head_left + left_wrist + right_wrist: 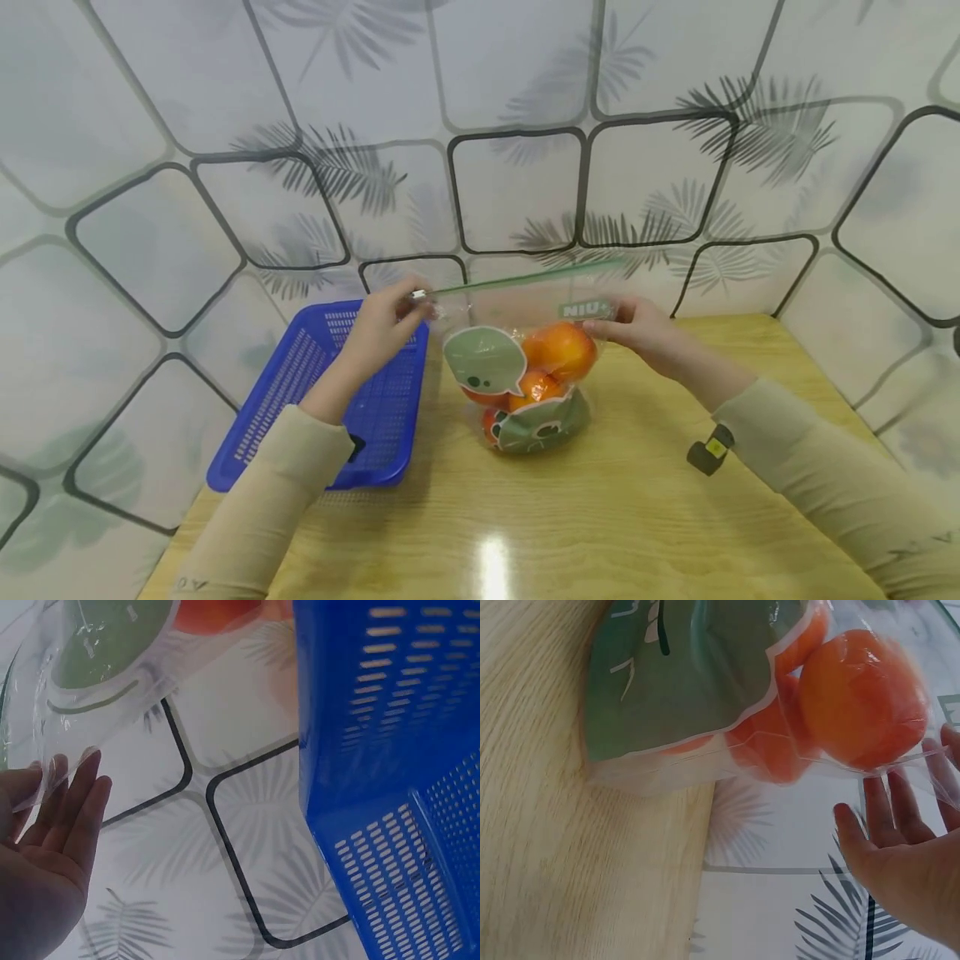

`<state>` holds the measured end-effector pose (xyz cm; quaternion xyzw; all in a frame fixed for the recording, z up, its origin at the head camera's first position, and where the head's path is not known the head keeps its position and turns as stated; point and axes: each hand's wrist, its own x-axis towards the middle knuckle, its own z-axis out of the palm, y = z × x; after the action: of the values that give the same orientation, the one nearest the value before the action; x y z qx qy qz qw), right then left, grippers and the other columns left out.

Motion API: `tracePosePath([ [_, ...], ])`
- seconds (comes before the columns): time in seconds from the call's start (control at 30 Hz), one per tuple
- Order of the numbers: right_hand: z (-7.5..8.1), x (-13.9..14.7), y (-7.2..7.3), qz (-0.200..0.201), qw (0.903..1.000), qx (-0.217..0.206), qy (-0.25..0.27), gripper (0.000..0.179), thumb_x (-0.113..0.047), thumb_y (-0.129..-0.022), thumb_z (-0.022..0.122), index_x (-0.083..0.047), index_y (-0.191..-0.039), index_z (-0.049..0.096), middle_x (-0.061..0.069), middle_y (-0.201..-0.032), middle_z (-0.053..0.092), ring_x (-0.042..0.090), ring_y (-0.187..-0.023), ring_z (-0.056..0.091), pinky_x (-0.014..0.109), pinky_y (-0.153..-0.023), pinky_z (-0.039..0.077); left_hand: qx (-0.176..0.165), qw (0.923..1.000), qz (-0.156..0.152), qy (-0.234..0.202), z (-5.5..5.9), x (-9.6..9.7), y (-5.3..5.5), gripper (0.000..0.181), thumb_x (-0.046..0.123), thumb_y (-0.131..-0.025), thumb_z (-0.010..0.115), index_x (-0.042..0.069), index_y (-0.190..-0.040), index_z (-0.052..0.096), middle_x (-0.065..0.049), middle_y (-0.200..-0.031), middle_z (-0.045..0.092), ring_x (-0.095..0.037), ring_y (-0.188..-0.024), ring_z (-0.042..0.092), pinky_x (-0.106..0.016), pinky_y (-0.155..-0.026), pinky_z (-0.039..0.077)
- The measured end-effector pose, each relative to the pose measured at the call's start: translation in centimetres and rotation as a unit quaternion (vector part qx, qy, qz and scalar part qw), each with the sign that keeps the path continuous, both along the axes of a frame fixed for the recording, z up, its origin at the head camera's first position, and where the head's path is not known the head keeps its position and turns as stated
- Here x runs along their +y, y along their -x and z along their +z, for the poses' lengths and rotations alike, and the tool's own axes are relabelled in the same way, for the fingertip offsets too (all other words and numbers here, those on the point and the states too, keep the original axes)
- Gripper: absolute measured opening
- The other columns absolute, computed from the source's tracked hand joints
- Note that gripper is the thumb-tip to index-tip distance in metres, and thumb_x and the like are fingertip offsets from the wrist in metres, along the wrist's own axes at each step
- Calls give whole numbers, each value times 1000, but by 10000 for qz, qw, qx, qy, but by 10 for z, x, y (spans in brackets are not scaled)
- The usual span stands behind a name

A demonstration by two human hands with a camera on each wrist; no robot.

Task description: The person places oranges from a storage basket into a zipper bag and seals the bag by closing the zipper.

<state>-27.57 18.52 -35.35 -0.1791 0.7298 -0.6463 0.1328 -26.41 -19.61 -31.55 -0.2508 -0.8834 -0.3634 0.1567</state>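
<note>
A clear zip bag (483, 354) with green cartoon prints stands upright on the table, its green top strip slanting up to the right. Several orange round fruits (564, 350), which look like oranges, lie inside it. My left hand (381, 327) pinches the bag's upper left corner, next to a white zip slider (418, 294). On the other side, my right hand (643, 332) holds the upper right edge between thumb and fingers. The right wrist view shows the film between the fingers of the right hand (907, 859), close to one orange (862, 697).
A blue perforated plastic basket (408, 433) sits left of the bag, partly behind the left forearm. The wooden table (525, 525) meets a patterned wall covering (517, 192) at the back and sides. A small dark device with a yellow label (712, 448) is at the right cuff.
</note>
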Motion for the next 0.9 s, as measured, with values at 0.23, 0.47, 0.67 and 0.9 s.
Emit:
tracePosePath([
  [0.23,1,-6,-1,-117,9999,73,-30,25,-8,-108,58,-18,-99,78,-16,-93,79,2,-91,73,22,-85,62,-191,9983,54,-554,5,4,2,16,2,-108,55,-1,-118,67,-22,-96,74,-38,-83,78,-26,-71,57],
  [0.47,5,-9,-7,-352,9990,27,-259,27,-13,-111,55,-18,-94,76,-16,-90,75,0,-92,70,23,-79,63,14,9992,-3,-394,14,13,3,16,2,-109,53,-2,-116,66,-19,-88,70,-31,-72,74,-34,-67,61],
  [0.67,0,-8,-11,-97,9984,-295,-473,27,-17,-112,51,-4,-108,75,-14,-91,76,3,-88,71,25,-76,64,-306,9987,-45,-397,12,16,5,11,2,-108,55,-3,-108,64,-17,-82,65,-23,-63,68,-39,-63,63],
  [0.9,-8,-4,-15,108,9968,-411,-680,31,-19,-113,50,1,-107,73,-12,-91,76,6,-85,72,27,-75,65,-994,9950,8,111,-4,15,9,15,10,-111,53,0,-110,64,-15,-84,69,-20,-65,70,-49,-70,64],
])
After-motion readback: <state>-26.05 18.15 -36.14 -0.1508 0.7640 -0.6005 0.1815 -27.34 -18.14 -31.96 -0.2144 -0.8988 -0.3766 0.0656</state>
